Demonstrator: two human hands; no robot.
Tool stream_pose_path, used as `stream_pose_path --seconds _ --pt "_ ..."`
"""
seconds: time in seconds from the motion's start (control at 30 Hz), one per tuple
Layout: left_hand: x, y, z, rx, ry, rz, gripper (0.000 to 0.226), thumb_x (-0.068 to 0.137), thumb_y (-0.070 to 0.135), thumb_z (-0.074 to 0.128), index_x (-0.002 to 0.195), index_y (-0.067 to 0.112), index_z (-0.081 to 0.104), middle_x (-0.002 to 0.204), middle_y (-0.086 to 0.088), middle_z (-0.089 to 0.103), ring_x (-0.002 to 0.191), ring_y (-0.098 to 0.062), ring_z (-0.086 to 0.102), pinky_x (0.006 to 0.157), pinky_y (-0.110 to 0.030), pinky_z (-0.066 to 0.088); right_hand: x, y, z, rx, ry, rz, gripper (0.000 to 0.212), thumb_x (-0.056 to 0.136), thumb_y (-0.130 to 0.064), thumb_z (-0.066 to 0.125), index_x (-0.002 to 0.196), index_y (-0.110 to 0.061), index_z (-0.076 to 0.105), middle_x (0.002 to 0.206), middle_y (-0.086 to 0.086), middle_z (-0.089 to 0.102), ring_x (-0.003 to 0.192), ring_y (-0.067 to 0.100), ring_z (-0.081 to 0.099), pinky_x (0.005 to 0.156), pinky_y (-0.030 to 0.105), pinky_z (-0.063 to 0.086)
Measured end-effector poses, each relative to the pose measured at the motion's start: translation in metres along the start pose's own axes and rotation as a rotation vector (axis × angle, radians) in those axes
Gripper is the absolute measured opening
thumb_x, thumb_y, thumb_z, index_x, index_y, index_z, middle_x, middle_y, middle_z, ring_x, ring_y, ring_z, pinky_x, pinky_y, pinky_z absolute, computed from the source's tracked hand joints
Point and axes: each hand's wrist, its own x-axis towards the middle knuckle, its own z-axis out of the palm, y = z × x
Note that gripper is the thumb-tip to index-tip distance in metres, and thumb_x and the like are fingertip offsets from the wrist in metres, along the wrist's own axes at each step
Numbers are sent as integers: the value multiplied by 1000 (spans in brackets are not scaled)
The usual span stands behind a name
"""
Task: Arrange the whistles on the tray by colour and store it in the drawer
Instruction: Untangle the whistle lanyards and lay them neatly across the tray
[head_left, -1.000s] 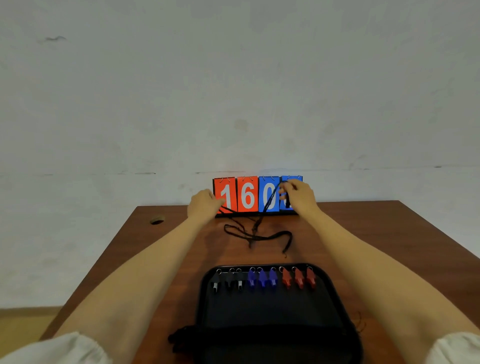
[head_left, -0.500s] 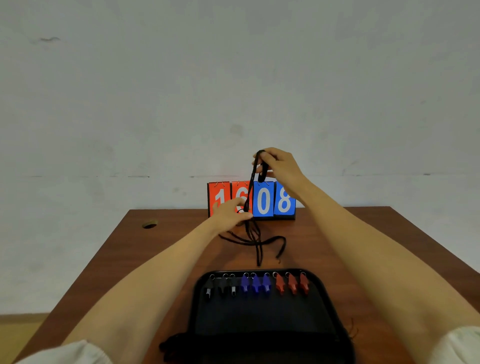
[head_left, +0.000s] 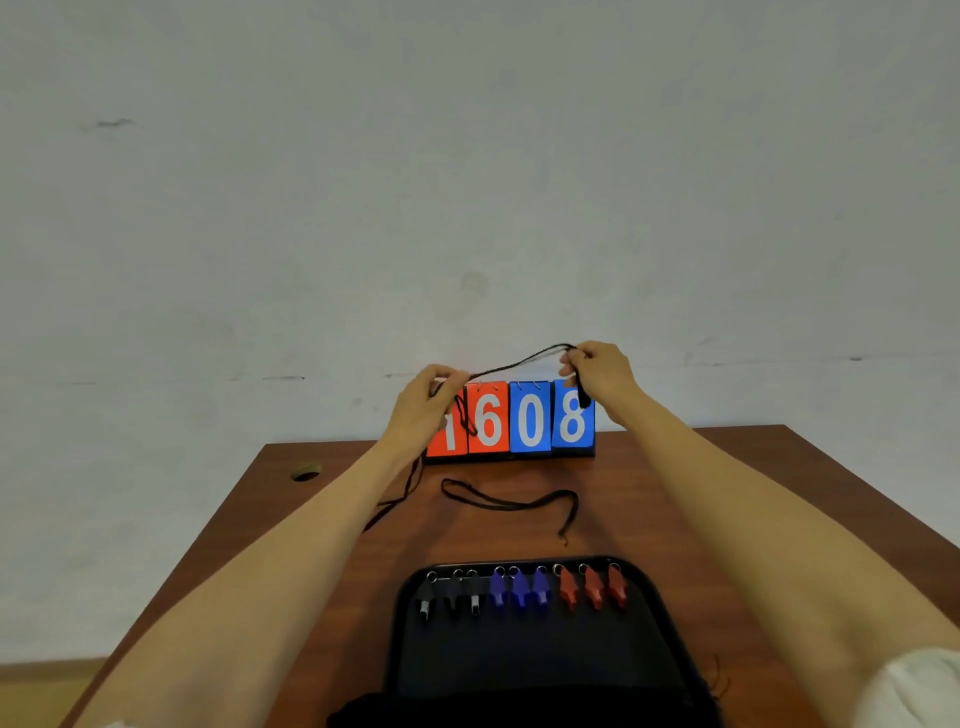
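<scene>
A black tray (head_left: 540, 660) lies at the near edge of the table. Along its far rim sit three black whistles (head_left: 452, 595), three blue whistles (head_left: 519, 590) and three red whistles (head_left: 592, 587), grouped by colour from left to right. My left hand (head_left: 421, 410) and my right hand (head_left: 600, 376) are raised in front of the scoreboard, each pinching one black lanyard cord (head_left: 514, 361) stretched between them. The cord's loose end hangs down past my left wrist. A second black cord (head_left: 511, 503) lies on the table beyond the tray.
A flip scoreboard (head_left: 511, 418) reading 1608 stands at the table's far edge against a white wall. The brown table (head_left: 675, 499) has a cable hole (head_left: 305, 472) at the far left. A dark bundle lies at the tray's near left corner.
My hands have drawn apart. The cord, held up vertically by my right hand before, is now stretched sideways between both hands. One cord was left lying on the table.
</scene>
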Motion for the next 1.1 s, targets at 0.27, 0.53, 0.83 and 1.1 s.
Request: stream_pose_path --seconds 0.27,0.53,0.83,1.1 --pt "11 18 -12 64 174 17 19 98 25 48 101 8 55 75 1 56 63 -14 47 57 -18 37 3 69 14 -443 -182 108 24 95 -9 44 98 7 63 100 23 67 93 38 66 85 50 54" --pt "13 16 -12 -158 -12 -117 17 95 17 53 107 9 63 86 2 68 73 -12 56 59 -19 42 -14 79 14 -578 -179 96 16 93 -6 46 91 -5 62 101 19 66 84 34 63 66 37 49" --pt "13 42 12 -77 -54 -98 3 86 13 64 85 15 66 80 7 63 63 -2 50 62 -16 39 -22 66 37 -706 -167 -169 28 101 -17 37 110 -8 63 102 14 67 84 28 59 67 32 43" --pt "20 42 10 -15 18 -115 15 85 26 66 92 13 65 95 2 62 92 -13 55 74 -19 38 -22 86 26 -844 -138 -39 21 96 -10 41 105 -6 60 105 14 63 81 27 55 66 32 39"
